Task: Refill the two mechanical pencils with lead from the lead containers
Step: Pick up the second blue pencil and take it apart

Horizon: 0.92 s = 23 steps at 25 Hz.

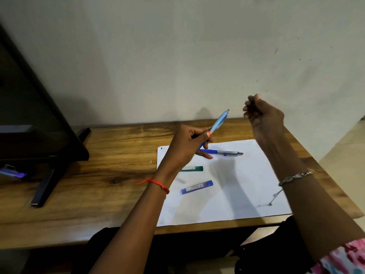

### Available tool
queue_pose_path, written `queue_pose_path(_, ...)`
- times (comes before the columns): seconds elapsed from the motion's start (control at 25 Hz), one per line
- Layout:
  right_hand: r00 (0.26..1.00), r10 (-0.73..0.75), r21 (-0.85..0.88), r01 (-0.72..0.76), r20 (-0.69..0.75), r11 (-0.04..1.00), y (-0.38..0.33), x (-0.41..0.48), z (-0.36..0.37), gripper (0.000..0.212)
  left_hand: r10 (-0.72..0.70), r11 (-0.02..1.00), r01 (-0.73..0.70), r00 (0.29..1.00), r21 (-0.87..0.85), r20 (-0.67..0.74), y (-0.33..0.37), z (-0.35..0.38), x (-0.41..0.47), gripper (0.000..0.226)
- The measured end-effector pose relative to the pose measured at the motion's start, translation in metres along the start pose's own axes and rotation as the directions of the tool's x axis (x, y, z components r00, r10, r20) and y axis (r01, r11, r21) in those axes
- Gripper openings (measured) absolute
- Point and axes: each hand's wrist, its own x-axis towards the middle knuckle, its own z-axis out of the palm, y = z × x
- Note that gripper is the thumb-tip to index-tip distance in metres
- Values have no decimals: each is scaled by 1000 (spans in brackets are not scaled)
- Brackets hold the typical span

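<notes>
Head view looks down on a wooden tabletop (98,186) set against a pale wall (177,56). A black screen (29,115) on a stand fills the left side, well apart from the work. A white sheet of paper (246,184) lies right of the middle, with a grey scribble near its right edge.

The left hand (187,145) hovers over the sheet's far left corner. Its grip pinches the light blue pencil (219,121) low on the barrel, and the pencil tilts up and to the right. The right hand (262,115) is raised above the tabletop's far edge with its fingers curled inward. Whether its grip holds anything cannot be told.

The dark blue pencil (221,152) lies flat on the paper, its left end hidden behind the left hand. The green lead container (192,168) lies on the paper too, its left end covered by the left wrist. The blue lead container (197,187) lies just nearer, in full view. An orange thread (156,182) circles the left wrist and a silver bracelet (295,177) the right.
</notes>
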Motion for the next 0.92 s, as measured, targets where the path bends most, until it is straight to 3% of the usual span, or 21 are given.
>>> queue_pose_path(0.08,999,22,-16,-21,31,1000,-9,2,-9,19,-2,1000,2,1000,-9,1,1,-2,-1,20)
queue_pose_path(0.16,986,141,-57,-136,86,989,-10,-1,-10,19,-5,1000,4,1000,-20,-7,0,-3,1,21)
queue_pose_path(0.28,922,359,-105,-347,146,932,-10,-5,-4,17,-6,1000,6,1000,10,-14,0,-2,1,20)
queue_pose_path(0.36,888,407,-190,-370,214,909,-8,-6,-3,14,-9,1000,10,1000,24,-11,-1,0,2,19)
queue_pose_path(0.68,925,318,-307,-247,206,919,1,-5,1,11,-22,997,22,1000,76,-2,-1,3,2,25)
queue_pose_path(0.92,955,284,-111,-274,90,955,2,5,-6,11,-42,994,40,999,105,21,-3,4,1,23)
